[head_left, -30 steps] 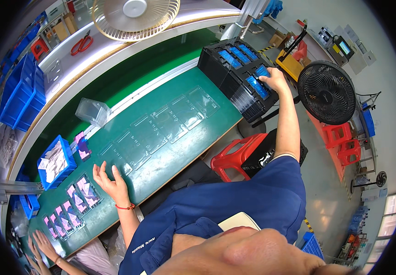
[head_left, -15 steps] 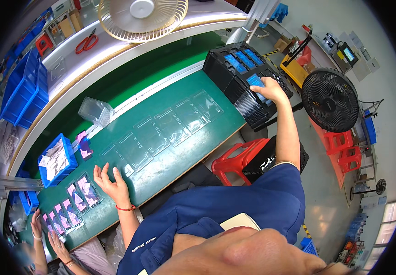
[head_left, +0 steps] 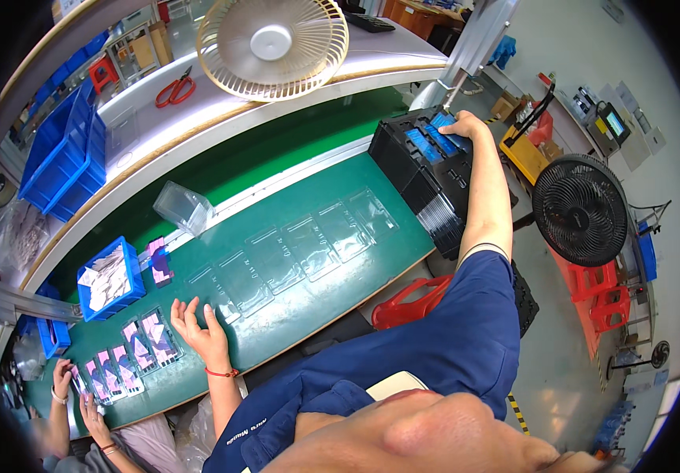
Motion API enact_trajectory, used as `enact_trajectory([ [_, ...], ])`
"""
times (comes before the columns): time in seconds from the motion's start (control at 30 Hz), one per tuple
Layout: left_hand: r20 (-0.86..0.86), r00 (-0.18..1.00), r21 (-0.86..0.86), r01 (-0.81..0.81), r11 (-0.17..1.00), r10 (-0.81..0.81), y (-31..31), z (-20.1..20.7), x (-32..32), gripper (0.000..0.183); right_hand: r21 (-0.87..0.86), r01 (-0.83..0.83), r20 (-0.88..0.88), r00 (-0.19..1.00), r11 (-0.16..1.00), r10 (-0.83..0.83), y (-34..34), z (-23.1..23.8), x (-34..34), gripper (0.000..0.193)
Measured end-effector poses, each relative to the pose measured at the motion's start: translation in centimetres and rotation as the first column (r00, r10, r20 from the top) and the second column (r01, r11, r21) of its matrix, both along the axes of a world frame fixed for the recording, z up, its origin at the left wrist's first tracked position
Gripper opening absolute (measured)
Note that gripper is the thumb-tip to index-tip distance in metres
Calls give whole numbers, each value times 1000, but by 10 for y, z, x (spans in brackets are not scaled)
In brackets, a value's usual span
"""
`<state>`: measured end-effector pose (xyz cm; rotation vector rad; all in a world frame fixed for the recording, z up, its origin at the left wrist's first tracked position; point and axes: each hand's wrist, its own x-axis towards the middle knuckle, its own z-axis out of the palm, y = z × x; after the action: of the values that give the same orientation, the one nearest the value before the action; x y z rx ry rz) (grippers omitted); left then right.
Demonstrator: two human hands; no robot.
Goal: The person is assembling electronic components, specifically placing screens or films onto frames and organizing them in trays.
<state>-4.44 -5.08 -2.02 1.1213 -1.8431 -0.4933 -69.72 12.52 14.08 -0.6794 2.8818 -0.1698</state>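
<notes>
At the table's right end, my right hand [head_left: 468, 128] is over the top of a stack of black trays [head_left: 411, 169]. Its fingers are closed on a flat blue piece [head_left: 458, 142], partly hidden under the hand. Several other blue pieces [head_left: 423, 147] lie in the top tray's slots beside it. My left hand [head_left: 202, 335], with a red cord at the wrist, is held above the green table with fingers apart and nothing in them. Close to it a row of clear plastic blister trays [head_left: 277, 260] runs along the table.
Several trays with pink-and-dark pieces [head_left: 159, 335] lie left, near another person's hands [head_left: 92, 418]. A blue bin of white slips [head_left: 111, 276] and a clear box [head_left: 184, 209] stand along the back. A black fan [head_left: 579, 209] and red stool [head_left: 407, 303] are at right.
My right hand has moved from the tray's near slots to its far edge; a near slot where blue showed is now black. My left hand stays open. The view has shifted slightly.
</notes>
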Motion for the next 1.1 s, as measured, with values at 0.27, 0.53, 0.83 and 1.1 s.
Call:
enact_trajectory([
  [0.27, 17, 1000, 17, 14, 1000, -14, 0, 2, -2, 20, -62, -6, -98, 995, 998, 0, 3, -6, -3, 85],
  [0.53, 30, 999, 13, 20, 1000, -21, -2, 1, -2, 19, -100, -105, 8, 994, 989, 106, -6, 3, 24, 78],
  [0.83, -8, 1000, 26, 21, 999, -21, -2, -1, 2, 19, -4, -79, 45, 996, 997, 79, -21, -15, 20, 96],
  [1.1, -33, 999, 33, 34, 999, -33, -2, 1, -1, 19, -111, -100, 166, 979, 989, 118, -19, 4, 41, 83],
])
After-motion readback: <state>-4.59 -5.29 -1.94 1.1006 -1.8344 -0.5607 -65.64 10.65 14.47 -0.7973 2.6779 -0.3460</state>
